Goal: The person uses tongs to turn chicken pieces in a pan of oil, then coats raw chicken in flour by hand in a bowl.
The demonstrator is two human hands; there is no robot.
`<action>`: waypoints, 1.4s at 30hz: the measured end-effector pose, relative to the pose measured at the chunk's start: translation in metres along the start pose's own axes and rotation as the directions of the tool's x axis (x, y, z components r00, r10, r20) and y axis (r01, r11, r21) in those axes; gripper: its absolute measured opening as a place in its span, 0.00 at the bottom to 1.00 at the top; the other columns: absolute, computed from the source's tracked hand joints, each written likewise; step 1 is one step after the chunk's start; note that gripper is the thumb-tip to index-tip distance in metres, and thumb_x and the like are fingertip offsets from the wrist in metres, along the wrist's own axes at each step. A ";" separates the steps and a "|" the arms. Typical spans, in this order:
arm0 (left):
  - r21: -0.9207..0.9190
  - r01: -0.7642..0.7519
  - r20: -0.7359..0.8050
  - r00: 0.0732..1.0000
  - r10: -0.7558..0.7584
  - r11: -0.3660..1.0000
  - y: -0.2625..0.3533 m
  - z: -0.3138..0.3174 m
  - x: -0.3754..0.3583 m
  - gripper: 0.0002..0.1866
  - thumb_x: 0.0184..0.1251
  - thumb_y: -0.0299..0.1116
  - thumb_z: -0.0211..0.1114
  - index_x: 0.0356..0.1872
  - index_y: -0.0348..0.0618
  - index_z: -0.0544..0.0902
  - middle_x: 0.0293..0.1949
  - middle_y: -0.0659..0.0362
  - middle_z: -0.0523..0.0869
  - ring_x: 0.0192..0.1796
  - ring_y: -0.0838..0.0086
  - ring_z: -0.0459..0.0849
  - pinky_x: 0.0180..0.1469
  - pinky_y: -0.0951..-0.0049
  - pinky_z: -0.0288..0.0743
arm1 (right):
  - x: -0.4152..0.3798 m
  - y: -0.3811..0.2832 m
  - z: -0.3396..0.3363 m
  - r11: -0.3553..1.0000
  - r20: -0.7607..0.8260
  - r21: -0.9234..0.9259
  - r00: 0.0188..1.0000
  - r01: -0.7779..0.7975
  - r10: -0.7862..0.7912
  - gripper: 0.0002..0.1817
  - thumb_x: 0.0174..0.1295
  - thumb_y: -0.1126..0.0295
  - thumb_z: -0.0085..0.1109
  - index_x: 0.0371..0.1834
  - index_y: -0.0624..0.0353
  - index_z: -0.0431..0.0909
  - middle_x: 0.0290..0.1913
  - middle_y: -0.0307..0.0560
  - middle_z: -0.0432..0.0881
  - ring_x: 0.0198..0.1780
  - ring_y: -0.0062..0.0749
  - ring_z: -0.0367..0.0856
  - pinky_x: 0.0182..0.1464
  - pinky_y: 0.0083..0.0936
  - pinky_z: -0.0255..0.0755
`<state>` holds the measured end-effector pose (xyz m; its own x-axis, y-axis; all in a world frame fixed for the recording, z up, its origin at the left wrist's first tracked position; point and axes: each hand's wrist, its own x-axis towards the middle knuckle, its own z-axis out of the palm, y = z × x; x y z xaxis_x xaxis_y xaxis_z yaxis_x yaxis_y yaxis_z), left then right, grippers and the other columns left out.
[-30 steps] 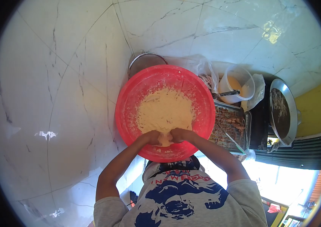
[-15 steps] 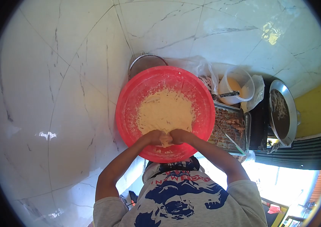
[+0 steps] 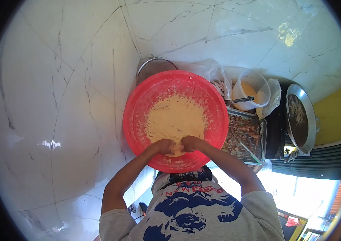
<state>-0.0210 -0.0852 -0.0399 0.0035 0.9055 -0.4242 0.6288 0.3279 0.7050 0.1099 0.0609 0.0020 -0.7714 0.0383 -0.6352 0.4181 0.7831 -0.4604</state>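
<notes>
A wide red plastic basin (image 3: 136, 100) sits in front of me, holding a broad heap of pale yellow flour (image 3: 174, 116). At the near side of the heap, my left hand (image 3: 164, 146) is down in the basin with its fingers curled inward. Facing it, my right hand (image 3: 191, 143) is curled in the same way, a small gap apart. Flour coats the fingers and fills the space between the hands. Whatever is inside either grip is too small and too covered to make out.
Right of the basin lies a wire rack tray (image 3: 238, 140) with browned fried pieces and tongs. Behind it stand a clear tub (image 3: 261, 86) of yellowish liquid and a plastic bag (image 3: 218, 76). Farther right, a metal pan (image 3: 313, 116) holds dark oil with food. A tiled wall (image 3: 86, 80) borders the left.
My hands have drawn slightly apart, opening a wider gap between them over the flour. The basin and the things around it stay where they were.
</notes>
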 end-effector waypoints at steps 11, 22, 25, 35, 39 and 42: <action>-0.161 0.059 0.367 0.930 0.005 0.985 0.004 -0.011 -0.001 0.24 0.47 0.40 0.73 0.48 0.44 0.82 0.42 0.48 0.85 0.47 0.57 0.82 0.51 0.65 0.74 | -0.007 -0.002 -0.015 0.966 0.346 0.254 0.937 -0.049 -0.043 0.18 0.55 0.57 0.63 0.39 0.61 0.82 0.37 0.58 0.84 0.44 0.51 0.82 0.46 0.36 0.75; 0.144 0.008 0.314 0.948 -0.054 0.989 0.019 0.011 0.008 0.29 0.47 0.41 0.73 0.54 0.46 0.78 0.45 0.48 0.84 0.47 0.55 0.82 0.52 0.63 0.74 | -0.006 -0.012 0.004 0.989 0.204 -0.104 0.976 0.100 -0.077 0.22 0.51 0.54 0.67 0.41 0.62 0.82 0.38 0.58 0.84 0.45 0.49 0.82 0.46 0.37 0.75; 0.146 -0.007 0.343 0.938 -0.044 0.989 0.010 0.006 0.010 0.28 0.49 0.41 0.71 0.54 0.47 0.78 0.45 0.48 0.84 0.47 0.55 0.82 0.52 0.63 0.74 | -0.003 -0.008 -0.001 0.998 0.258 -0.026 0.965 0.058 -0.049 0.23 0.51 0.54 0.67 0.42 0.63 0.81 0.40 0.58 0.83 0.45 0.49 0.82 0.46 0.37 0.75; 0.136 -0.015 0.225 0.974 -0.016 0.991 0.020 0.000 -0.004 0.24 0.51 0.42 0.69 0.50 0.43 0.80 0.40 0.46 0.85 0.45 0.55 0.83 0.49 0.61 0.74 | -0.010 -0.014 0.001 0.969 0.170 -0.246 0.985 0.023 0.020 0.20 0.54 0.57 0.63 0.39 0.65 0.82 0.41 0.58 0.83 0.46 0.49 0.81 0.47 0.37 0.75; 0.168 0.059 0.355 0.928 -0.116 0.984 0.021 0.004 0.003 0.23 0.50 0.43 0.69 0.48 0.44 0.81 0.44 0.47 0.84 0.48 0.54 0.82 0.50 0.63 0.74 | -0.011 -0.020 -0.003 0.982 0.236 -0.174 0.971 0.070 -0.027 0.21 0.55 0.55 0.63 0.43 0.62 0.80 0.45 0.59 0.82 0.50 0.50 0.79 0.49 0.37 0.73; 0.094 0.095 0.387 0.914 -0.124 0.991 0.016 -0.008 0.003 0.22 0.50 0.43 0.68 0.46 0.43 0.82 0.42 0.46 0.84 0.48 0.54 0.82 0.50 0.62 0.74 | -0.010 -0.015 -0.015 1.000 0.432 -0.025 0.902 -0.013 0.023 0.21 0.55 0.55 0.63 0.45 0.61 0.80 0.46 0.58 0.82 0.50 0.49 0.79 0.50 0.37 0.73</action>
<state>-0.0176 -0.0747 -0.0254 0.2255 0.6827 -0.6951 0.6963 0.3861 0.6051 0.1043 0.0579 0.0249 -0.4786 -0.2160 -0.8511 0.4160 0.7978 -0.4364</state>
